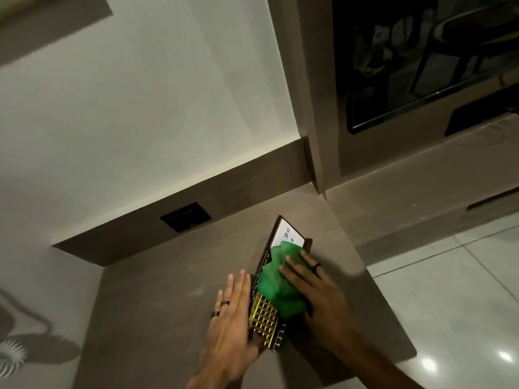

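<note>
A dark framed object lies flat on a brown counter, with a white handwritten card at its far end and a gold grid panel at its near end. A crumpled green cloth covers its middle. My right hand, a dark ring on one finger, presses on the cloth with straight fingers. My left hand, with two rings, lies flat with straight fingers against the object's left edge.
A black socket plate sits in the brown upstand behind the counter. A brown pillar and a dark glass window stand at the back right. White floor tiles lie beyond the counter's right edge.
</note>
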The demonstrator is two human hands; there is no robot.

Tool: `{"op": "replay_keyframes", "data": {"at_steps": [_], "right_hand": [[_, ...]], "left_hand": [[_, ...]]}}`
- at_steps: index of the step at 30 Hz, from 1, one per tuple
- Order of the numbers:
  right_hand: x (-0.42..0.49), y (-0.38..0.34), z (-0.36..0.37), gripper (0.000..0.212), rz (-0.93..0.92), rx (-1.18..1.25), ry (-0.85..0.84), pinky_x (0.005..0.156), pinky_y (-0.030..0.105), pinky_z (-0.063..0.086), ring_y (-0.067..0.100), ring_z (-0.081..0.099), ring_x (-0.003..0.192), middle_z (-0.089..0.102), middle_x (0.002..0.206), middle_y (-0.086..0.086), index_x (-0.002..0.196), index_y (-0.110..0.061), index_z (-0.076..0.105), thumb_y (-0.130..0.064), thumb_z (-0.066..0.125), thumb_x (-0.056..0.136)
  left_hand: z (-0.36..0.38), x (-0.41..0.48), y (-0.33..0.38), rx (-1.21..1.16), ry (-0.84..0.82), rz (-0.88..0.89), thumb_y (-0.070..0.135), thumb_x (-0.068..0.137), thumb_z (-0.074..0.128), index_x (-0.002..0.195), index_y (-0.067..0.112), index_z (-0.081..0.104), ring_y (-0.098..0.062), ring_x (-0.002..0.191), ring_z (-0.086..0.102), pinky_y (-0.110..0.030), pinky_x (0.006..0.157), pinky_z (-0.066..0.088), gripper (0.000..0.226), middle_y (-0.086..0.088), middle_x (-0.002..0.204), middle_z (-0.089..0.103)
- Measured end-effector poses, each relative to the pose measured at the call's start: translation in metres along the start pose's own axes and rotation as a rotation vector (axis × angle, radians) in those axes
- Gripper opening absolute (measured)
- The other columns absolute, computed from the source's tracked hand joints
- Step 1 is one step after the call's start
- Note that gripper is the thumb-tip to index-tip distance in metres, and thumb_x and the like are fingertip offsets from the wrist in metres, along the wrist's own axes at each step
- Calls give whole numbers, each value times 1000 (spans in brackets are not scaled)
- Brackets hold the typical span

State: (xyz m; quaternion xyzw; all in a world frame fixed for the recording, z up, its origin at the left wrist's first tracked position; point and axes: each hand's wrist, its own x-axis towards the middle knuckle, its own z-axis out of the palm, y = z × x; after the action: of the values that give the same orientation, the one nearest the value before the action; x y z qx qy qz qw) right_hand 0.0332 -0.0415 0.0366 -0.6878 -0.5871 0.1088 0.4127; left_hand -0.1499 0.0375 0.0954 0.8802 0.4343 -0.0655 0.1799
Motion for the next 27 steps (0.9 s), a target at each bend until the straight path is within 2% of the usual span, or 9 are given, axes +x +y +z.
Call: {"op": "replay_keyframes", "data": {"at_steps": [4,10,14,16,18,20,22,24,27], "right_hand": [[0,13,24,72,-235,-189,-152,104,44,43,34,36,139,46,149,3,140,-22,49,-19,77,74],[-20,25,20,89,-191,-245,-352,91,42,54,37,42,135,47,149,1,140,-25,49,-33,87,60],[13,7,16,43,-260,-179,-86,102,41,45,39,43,134,54,143,4,132,-18,60,-16,56,90],[24,11,10,46,-85,-227,-61,99,44,50,40,42,134,53,143,5,133,-17,59,-10,62,88],[12,17,6,64,43,-235,-169,99,44,49,37,32,141,42,152,3,142,-21,49,-17,73,83],[-10,14,12,67,-13,-229,-233,94,40,53,38,42,134,51,146,3,135,-21,57,-22,81,73],[-13,5,23,47,-202,-207,-220,97,42,51,40,47,131,57,140,4,129,-17,62,-17,63,82],[4,-1,23,46,-252,-217,-121,103,44,45,41,44,132,56,140,6,131,-15,61,-12,46,87],[14,7,12,58,-100,-211,-85,96,46,52,37,50,128,60,136,8,127,-12,63,-6,77,71]], "left_hand": [[13,-1,-8,-138,7,34,2,72,62,146,36,-23,-5,149,-24,-40,128,-3,118,13,163,-21],[14,0,-9,-156,2,63,0,78,65,149,34,-25,-5,149,-24,-38,127,-7,120,16,160,-27],[14,-1,-10,-132,-13,94,1,76,65,147,36,-25,-7,150,-23,-33,125,-8,119,19,158,-28],[11,-1,-9,-145,-13,86,0,76,64,146,37,-25,-6,150,-24,-35,125,-9,120,18,158,-28],[11,0,-9,-164,-17,71,1,77,65,147,38,-25,-4,149,-24,-37,125,-9,120,19,159,-27],[12,1,-10,-167,-22,74,2,78,66,147,38,-26,-3,148,-25,-38,126,-9,120,21,158,-28],[14,1,-11,-162,-33,79,4,79,66,146,38,-28,-4,149,-25,-36,125,-9,121,22,157,-29],[14,2,-12,-168,-42,80,6,79,67,146,37,-28,-4,149,-24,-35,123,-10,121,21,158,-29],[12,4,-12,-180,-46,63,5,78,69,149,33,-26,-6,150,-23,-36,123,-11,122,15,161,-26]]}}
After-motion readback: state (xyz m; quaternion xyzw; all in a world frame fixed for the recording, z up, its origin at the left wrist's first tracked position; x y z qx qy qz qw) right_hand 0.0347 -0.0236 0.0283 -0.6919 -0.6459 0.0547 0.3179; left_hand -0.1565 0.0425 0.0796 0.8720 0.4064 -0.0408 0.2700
